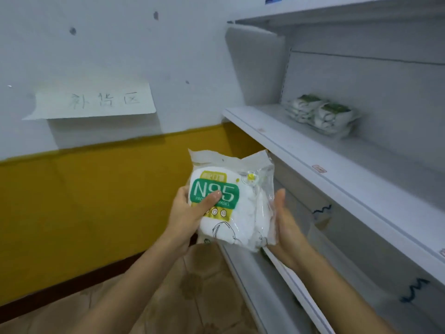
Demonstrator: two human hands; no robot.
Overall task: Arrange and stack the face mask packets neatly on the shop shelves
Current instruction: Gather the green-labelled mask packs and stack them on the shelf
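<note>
A clear N95 face mask packet (238, 208) with a green label is held upright in front of the shelf unit, below the level of the middle shelf (337, 169). My left hand (192, 213) grips its left side, thumb across the label. My right hand (286, 225) lies against the packet's right edge with fingers straight. Two short stacks of similar packets (320, 113) sit side by side at the back of the middle shelf.
The white shelf unit fills the right side, with an upper shelf (337, 13) above and lower shelves (277, 285) below my hands. A white and yellow wall with a paper sign (96, 101) is to the left. The floor is brown tile.
</note>
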